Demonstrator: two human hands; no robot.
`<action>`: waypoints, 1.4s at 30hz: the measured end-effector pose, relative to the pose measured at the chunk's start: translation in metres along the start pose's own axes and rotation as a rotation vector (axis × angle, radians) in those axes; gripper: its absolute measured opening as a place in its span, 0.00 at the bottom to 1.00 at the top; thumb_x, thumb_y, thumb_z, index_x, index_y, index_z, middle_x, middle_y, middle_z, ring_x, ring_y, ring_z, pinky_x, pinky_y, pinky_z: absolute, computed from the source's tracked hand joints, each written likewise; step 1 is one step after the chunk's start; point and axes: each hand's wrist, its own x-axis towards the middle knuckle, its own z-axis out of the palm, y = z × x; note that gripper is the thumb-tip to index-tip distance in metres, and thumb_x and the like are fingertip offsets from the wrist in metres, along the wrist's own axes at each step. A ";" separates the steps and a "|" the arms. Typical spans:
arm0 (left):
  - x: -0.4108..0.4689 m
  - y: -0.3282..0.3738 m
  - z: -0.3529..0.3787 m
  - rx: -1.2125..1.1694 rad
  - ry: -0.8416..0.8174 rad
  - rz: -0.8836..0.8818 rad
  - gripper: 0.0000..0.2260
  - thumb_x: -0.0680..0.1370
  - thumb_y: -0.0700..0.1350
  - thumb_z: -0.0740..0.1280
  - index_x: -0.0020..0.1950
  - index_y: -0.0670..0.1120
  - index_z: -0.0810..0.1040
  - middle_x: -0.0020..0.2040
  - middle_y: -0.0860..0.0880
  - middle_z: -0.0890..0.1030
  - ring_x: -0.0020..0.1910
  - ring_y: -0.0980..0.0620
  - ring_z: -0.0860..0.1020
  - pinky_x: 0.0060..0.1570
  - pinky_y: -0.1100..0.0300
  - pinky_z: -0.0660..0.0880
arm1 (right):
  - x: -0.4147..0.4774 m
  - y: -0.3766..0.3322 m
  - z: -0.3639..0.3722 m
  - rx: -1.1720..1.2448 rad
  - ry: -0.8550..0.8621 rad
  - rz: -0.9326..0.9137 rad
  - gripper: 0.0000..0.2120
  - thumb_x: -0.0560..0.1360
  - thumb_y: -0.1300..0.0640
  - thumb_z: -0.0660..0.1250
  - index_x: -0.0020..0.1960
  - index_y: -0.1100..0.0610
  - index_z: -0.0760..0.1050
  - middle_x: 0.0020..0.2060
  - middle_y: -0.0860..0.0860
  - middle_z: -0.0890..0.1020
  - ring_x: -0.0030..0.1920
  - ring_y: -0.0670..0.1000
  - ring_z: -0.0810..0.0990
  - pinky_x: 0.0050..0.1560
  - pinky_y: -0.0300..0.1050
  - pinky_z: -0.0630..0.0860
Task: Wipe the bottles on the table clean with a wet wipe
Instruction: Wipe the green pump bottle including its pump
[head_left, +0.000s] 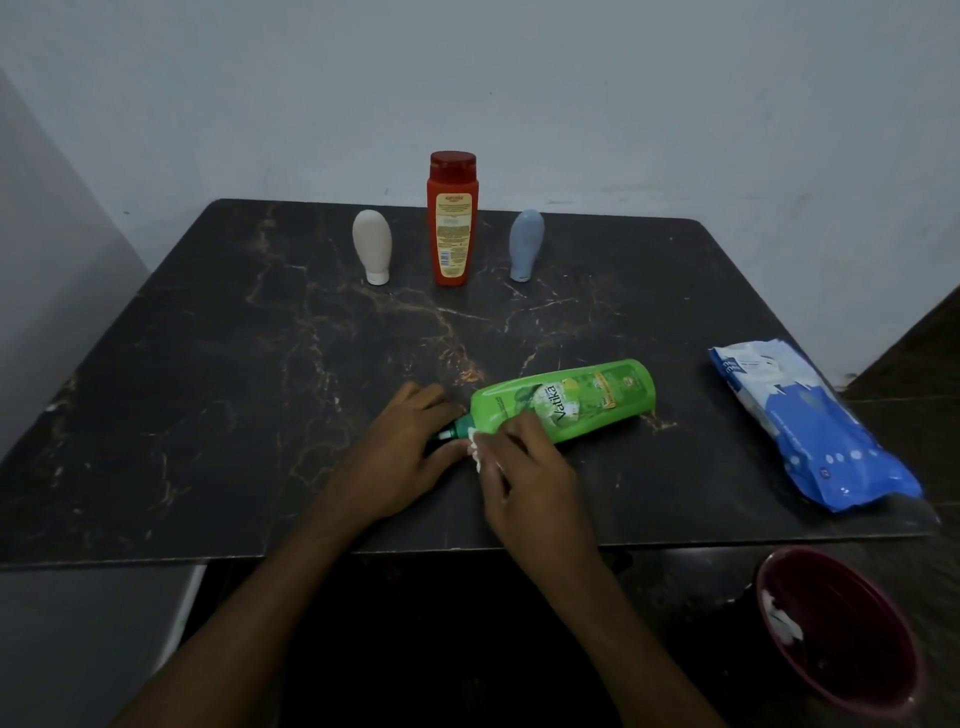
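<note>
A green bottle (571, 402) lies on its side on the dark marble table (208, 389), its dark green cap toward me. My left hand (400, 457) grips the cap end. My right hand (524, 467) pinches a white wet wipe (475, 451) against the bottle's neck. At the far side stand a red bottle (451, 221), a cream tube (372, 245) on its cap to the left, and a grey-blue tube (525, 244) to the right.
A blue and white wet wipe pack (810, 431) lies at the table's right edge. A dark red bin (841, 634) with used white wipes inside stands on the floor at the lower right. A pale wall runs behind the table.
</note>
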 end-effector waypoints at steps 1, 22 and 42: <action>0.000 0.000 0.000 0.000 0.000 0.002 0.18 0.80 0.60 0.64 0.58 0.48 0.80 0.50 0.55 0.75 0.49 0.52 0.70 0.49 0.56 0.71 | 0.000 0.004 -0.002 0.021 -0.004 0.005 0.06 0.78 0.60 0.67 0.52 0.57 0.81 0.48 0.51 0.75 0.43 0.50 0.77 0.45 0.43 0.75; 0.000 0.001 -0.002 -0.031 0.028 -0.006 0.19 0.79 0.61 0.65 0.59 0.48 0.81 0.51 0.62 0.71 0.48 0.56 0.70 0.49 0.68 0.65 | 0.003 0.026 -0.008 0.071 0.043 0.081 0.04 0.76 0.63 0.69 0.48 0.57 0.82 0.48 0.50 0.77 0.43 0.47 0.77 0.44 0.40 0.76; 0.000 0.003 -0.001 -0.023 0.012 0.012 0.17 0.80 0.60 0.65 0.56 0.47 0.81 0.50 0.56 0.75 0.47 0.54 0.71 0.48 0.58 0.70 | 0.000 0.003 -0.003 0.009 0.065 0.134 0.05 0.76 0.61 0.67 0.50 0.56 0.80 0.49 0.51 0.76 0.43 0.50 0.77 0.42 0.41 0.73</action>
